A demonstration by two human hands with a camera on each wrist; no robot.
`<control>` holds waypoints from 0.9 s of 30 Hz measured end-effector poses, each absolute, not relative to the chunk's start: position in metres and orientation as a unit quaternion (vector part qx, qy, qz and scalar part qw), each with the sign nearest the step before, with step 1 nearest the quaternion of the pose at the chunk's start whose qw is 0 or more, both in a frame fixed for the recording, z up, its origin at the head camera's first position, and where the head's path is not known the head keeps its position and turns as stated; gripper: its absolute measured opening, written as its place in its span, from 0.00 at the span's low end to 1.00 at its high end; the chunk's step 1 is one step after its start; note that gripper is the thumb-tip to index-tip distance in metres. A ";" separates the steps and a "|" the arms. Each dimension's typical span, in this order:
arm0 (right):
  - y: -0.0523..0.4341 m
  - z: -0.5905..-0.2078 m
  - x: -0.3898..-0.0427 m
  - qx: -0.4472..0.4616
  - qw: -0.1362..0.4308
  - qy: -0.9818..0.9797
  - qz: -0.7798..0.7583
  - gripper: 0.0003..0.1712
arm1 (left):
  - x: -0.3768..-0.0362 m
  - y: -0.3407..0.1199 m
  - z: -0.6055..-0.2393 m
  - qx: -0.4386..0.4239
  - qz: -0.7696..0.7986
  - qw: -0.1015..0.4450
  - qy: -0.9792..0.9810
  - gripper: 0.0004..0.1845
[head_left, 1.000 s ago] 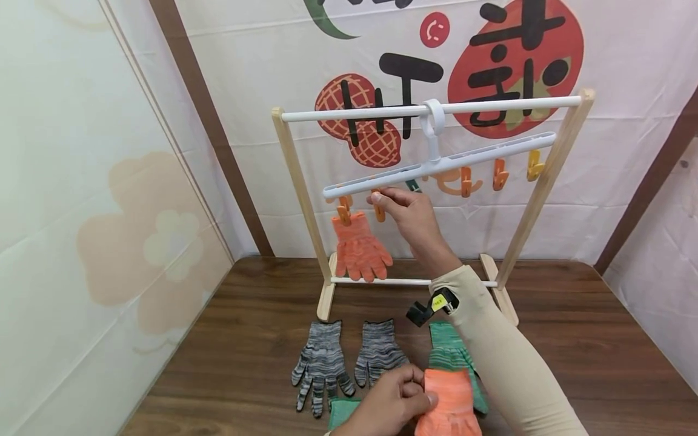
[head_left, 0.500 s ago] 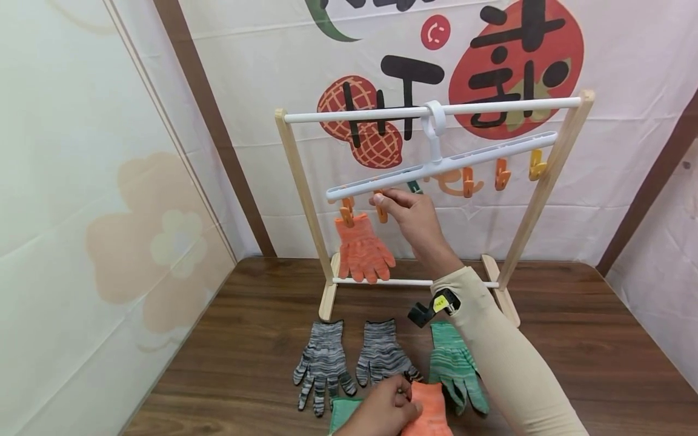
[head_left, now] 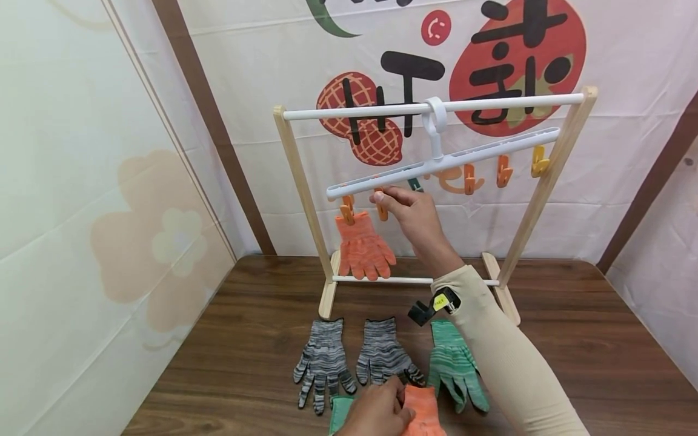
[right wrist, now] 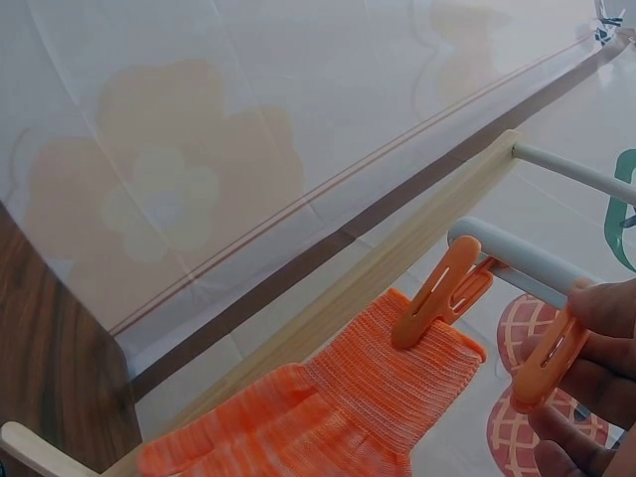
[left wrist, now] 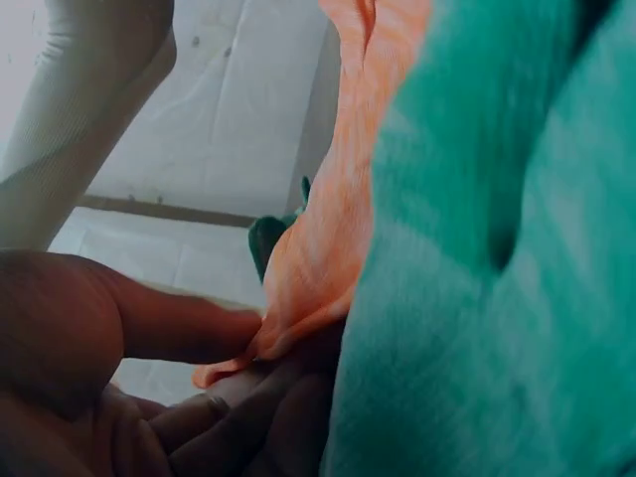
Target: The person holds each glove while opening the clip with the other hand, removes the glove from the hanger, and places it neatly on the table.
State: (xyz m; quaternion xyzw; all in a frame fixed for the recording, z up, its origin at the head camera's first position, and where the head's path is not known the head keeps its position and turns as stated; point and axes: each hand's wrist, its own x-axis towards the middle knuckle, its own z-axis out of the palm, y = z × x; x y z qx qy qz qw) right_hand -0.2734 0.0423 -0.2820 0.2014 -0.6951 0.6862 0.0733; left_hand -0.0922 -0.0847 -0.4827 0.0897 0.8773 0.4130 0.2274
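Left hand: the left hand, nearest at the table's front edge, pinches the loose orange glove between thumb and fingers
Loose orange glove: it lies partly over a green glove at the front
Table: the wooden table also carries two grey gloves side by side, with another green glove just right of them
Right hand: the right hand is raised to the hanger, fingers clamped on an orange clip
Hung glove: an orange glove hangs from the next clip to the left
Rack: the wooden rack stands at the back, with the hanger hooked on its white bar
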 end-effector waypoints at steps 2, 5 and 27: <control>0.043 -0.282 -0.273 0.201 0.073 -0.695 0.687 0.20 | -0.087 -0.082 -0.464 0.090 0.387 0.217 0.892 0.10; 0.043 -0.282 -0.273 0.199 0.071 -0.695 0.687 0.21 | -0.084 -0.081 -0.454 0.086 0.361 0.207 0.905 0.10; 0.043 -0.283 -0.271 0.227 0.059 -0.684 0.691 0.24 | -0.126 -0.132 -0.406 0.079 0.320 -0.053 0.943 0.11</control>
